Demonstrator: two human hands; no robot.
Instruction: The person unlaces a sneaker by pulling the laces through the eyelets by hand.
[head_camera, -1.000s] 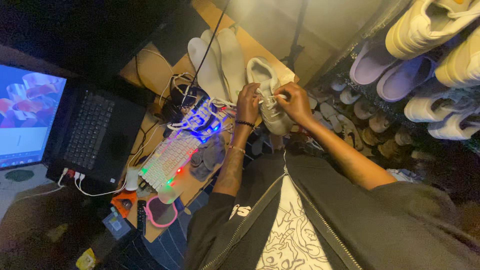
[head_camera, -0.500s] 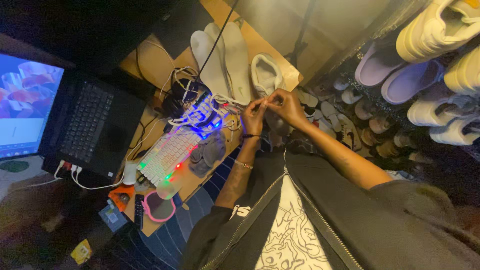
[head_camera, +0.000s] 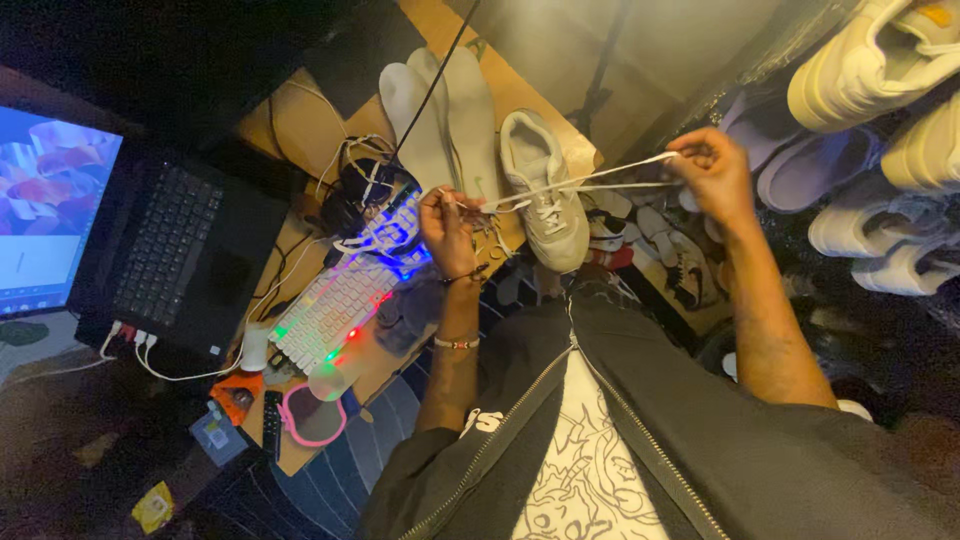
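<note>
My left hand (head_camera: 447, 228) and right hand (head_camera: 712, 172) each pinch one end of the white lace (head_camera: 600, 175), drawn taut sideways; the pale sneaker (head_camera: 545, 190) lies between them on the surface (nearer my left grip), toe toward me.

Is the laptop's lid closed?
No, the laptop is open: its keyboard shows and its screen is lit with a colourful picture.
</note>
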